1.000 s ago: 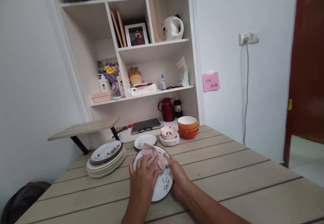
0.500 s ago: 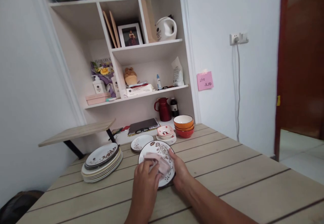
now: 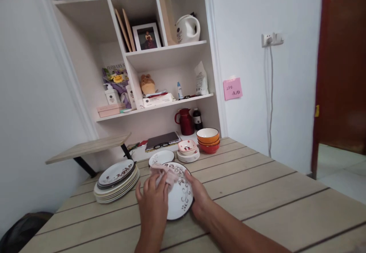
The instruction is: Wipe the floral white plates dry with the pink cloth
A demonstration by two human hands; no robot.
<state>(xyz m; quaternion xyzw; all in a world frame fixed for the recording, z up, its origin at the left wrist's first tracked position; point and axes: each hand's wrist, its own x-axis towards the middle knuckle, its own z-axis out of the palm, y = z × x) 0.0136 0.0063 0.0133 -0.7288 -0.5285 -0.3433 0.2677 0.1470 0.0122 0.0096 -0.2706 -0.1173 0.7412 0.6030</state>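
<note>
My right hand (image 3: 201, 196) grips the right rim of a white plate (image 3: 178, 201) with a brown floral pattern and dark edge, tilted up above the table. Bunched under the fingers of my left hand (image 3: 153, 196) is a pale pink cloth (image 3: 167, 175), pressed on the plate's upper left face. Behind the held plate lie similar small plates (image 3: 160, 157). To the left stands a stack of larger plates (image 3: 117, 180), dark-rimmed ones on top of cream ones.
Small white plates (image 3: 188, 156) carry a pink square dish (image 3: 187, 146), beside stacked orange and red bowls (image 3: 208, 140). A red jug (image 3: 185, 121) and a dark bottle (image 3: 197, 119) stand behind. A small raised wooden shelf (image 3: 88, 148) rises at the table's left edge (image 3: 65, 207).
My left hand has moved the cloth left and up across the plate, baring more of its centre. The plate has shifted slightly left and down, its pattern turned somewhat.
</note>
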